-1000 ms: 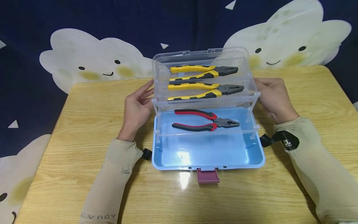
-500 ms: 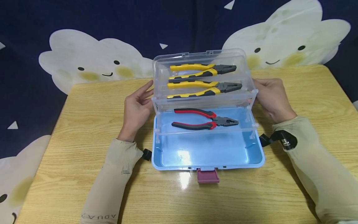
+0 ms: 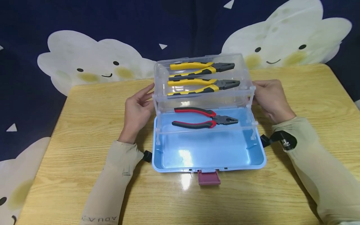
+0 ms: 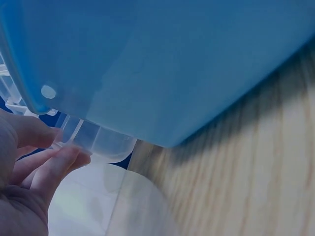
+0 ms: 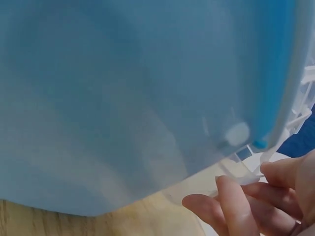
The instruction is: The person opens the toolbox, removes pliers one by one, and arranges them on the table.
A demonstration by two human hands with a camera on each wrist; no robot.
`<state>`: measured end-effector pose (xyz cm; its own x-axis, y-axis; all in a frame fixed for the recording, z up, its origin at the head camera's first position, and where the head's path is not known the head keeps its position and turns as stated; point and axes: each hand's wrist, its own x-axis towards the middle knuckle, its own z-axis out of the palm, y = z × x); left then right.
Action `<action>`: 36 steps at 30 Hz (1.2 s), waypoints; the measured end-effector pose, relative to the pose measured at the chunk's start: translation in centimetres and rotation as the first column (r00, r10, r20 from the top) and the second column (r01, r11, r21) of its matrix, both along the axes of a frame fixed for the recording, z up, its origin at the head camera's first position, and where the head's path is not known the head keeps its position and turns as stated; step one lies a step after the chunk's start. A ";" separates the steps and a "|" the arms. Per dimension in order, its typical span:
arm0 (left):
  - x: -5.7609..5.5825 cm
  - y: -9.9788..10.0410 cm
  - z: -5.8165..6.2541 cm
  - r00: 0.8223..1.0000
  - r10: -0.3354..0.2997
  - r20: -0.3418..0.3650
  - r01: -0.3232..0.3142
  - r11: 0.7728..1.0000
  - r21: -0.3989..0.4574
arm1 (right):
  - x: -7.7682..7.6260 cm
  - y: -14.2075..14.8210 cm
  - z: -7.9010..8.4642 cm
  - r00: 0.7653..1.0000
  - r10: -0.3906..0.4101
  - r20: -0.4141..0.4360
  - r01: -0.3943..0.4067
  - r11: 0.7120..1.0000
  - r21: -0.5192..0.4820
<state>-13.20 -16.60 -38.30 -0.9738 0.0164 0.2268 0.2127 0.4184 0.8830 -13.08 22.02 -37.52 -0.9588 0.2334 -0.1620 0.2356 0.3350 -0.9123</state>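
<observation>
A light-blue toolbox (image 3: pixel 213 156) stands open on the table, its clear lid (image 3: pixel 197 59) raised at the back. Two clear trays rise in steps from it. Two yellow-and-black pliers (image 3: pixel 194 82) appear through the clear upper part, one above the other. Red-and-black pliers (image 3: pixel 197 125) lie in the lower tray. My left hand (image 3: pixel 137 109) pinches the clear lid's edge between thumb and fingers, seen best in the left wrist view. On the other side, my right hand (image 3: pixel 271 100) pinches the lid's edge too; its fingertips (image 5: pixel 231 196) show in the right wrist view.
A purple latch (image 3: pixel 209 178) hangs from the toolbox's front, over the wooden table (image 3: pixel 92 125). Behind the table hangs a dark-blue cloth (image 3: pixel 126 18) with white clouds. A wrist camera (image 3: pixel 285 140) sits close to the box's right side.
The lid's top edge has come lower in the head view. The trays and pliers have shifted slightly up and left, and the right hand slightly left. Both hands keep their hold.
</observation>
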 end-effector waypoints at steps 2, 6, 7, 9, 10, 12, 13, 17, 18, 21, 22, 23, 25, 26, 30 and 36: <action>0.0 0.0 0.1 1.000 0.000 -0.002 0.000 1.000 -0.001 | -0.1 -0.1 -0.1 1.000 -0.002 0.009 0.002 1.000 0.014; 0.0 0.0 0.0 1.000 0.006 0.007 -0.006 1.000 -0.001 | -0.1 -0.1 0.0 0.999 -0.003 0.037 0.001 0.999 0.051; 0.0 0.0 0.0 1.000 0.008 0.013 -0.008 1.000 0.001 | -0.1 -0.2 0.0 0.999 -0.001 0.041 -0.001 0.998 0.059; 0.0 0.0 0.0 0.999 0.015 0.031 -0.015 1.000 0.000 | 0.0 -0.2 0.0 0.999 0.004 0.047 -0.008 0.997 0.077; 0.0 0.0 0.0 0.999 0.018 0.040 -0.018 1.000 0.000 | 0.0 -0.2 0.0 0.999 0.009 0.048 -0.014 0.996 0.088; 0.0 0.0 -0.1 0.998 0.020 0.059 -0.020 1.000 0.005 | 0.0 -0.2 0.0 0.999 0.019 0.045 -0.023 0.994 0.105; 0.0 0.0 -0.1 0.998 0.020 0.066 -0.020 1.000 0.004 | 0.0 -0.2 0.0 0.999 0.024 0.044 -0.029 0.993 0.113; -0.1 -0.1 -0.3 0.997 0.015 0.073 -0.015 1.000 0.000 | 0.0 -0.2 -0.1 0.999 0.041 0.036 -0.045 0.989 0.139; -0.1 -0.1 -0.4 0.997 0.016 0.071 -0.016 1.000 -0.006 | 0.0 -0.2 -0.2 0.998 0.043 0.035 -0.047 0.988 0.144; -0.1 -0.1 -0.5 0.997 0.016 0.075 -0.015 1.000 -0.016 | 0.0 -0.2 -0.3 0.998 0.049 0.034 -0.054 0.987 0.152; -0.1 0.0 -0.5 0.997 0.015 0.076 -0.014 1.000 -0.017 | 0.0 -0.1 -0.3 0.998 0.055 0.036 -0.060 0.987 0.151; -0.1 0.0 -0.5 0.997 0.018 0.079 -0.016 1.000 -0.022 | 0.0 -0.1 -0.3 0.997 0.062 0.037 -0.067 0.986 0.153; -0.1 0.0 -0.6 0.996 0.020 0.082 -0.018 1.000 -0.023 | 0.0 -0.1 -0.3 0.996 0.079 0.047 -0.085 0.984 0.156; -0.2 0.0 -0.7 0.996 0.021 0.082 -0.020 1.000 -0.024 | 0.0 -0.1 -0.3 0.995 0.087 0.051 -0.094 0.983 0.157; -0.2 0.0 -0.9 0.996 0.036 0.086 -0.034 0.999 -0.030 | 0.0 -0.1 -0.4 0.993 0.105 0.063 -0.113 0.981 0.159; -0.2 0.0 -0.9 0.993 0.048 0.110 -0.043 0.998 -0.045 | -0.1 -0.1 -0.5 0.992 0.107 0.064 -0.116 0.982 0.152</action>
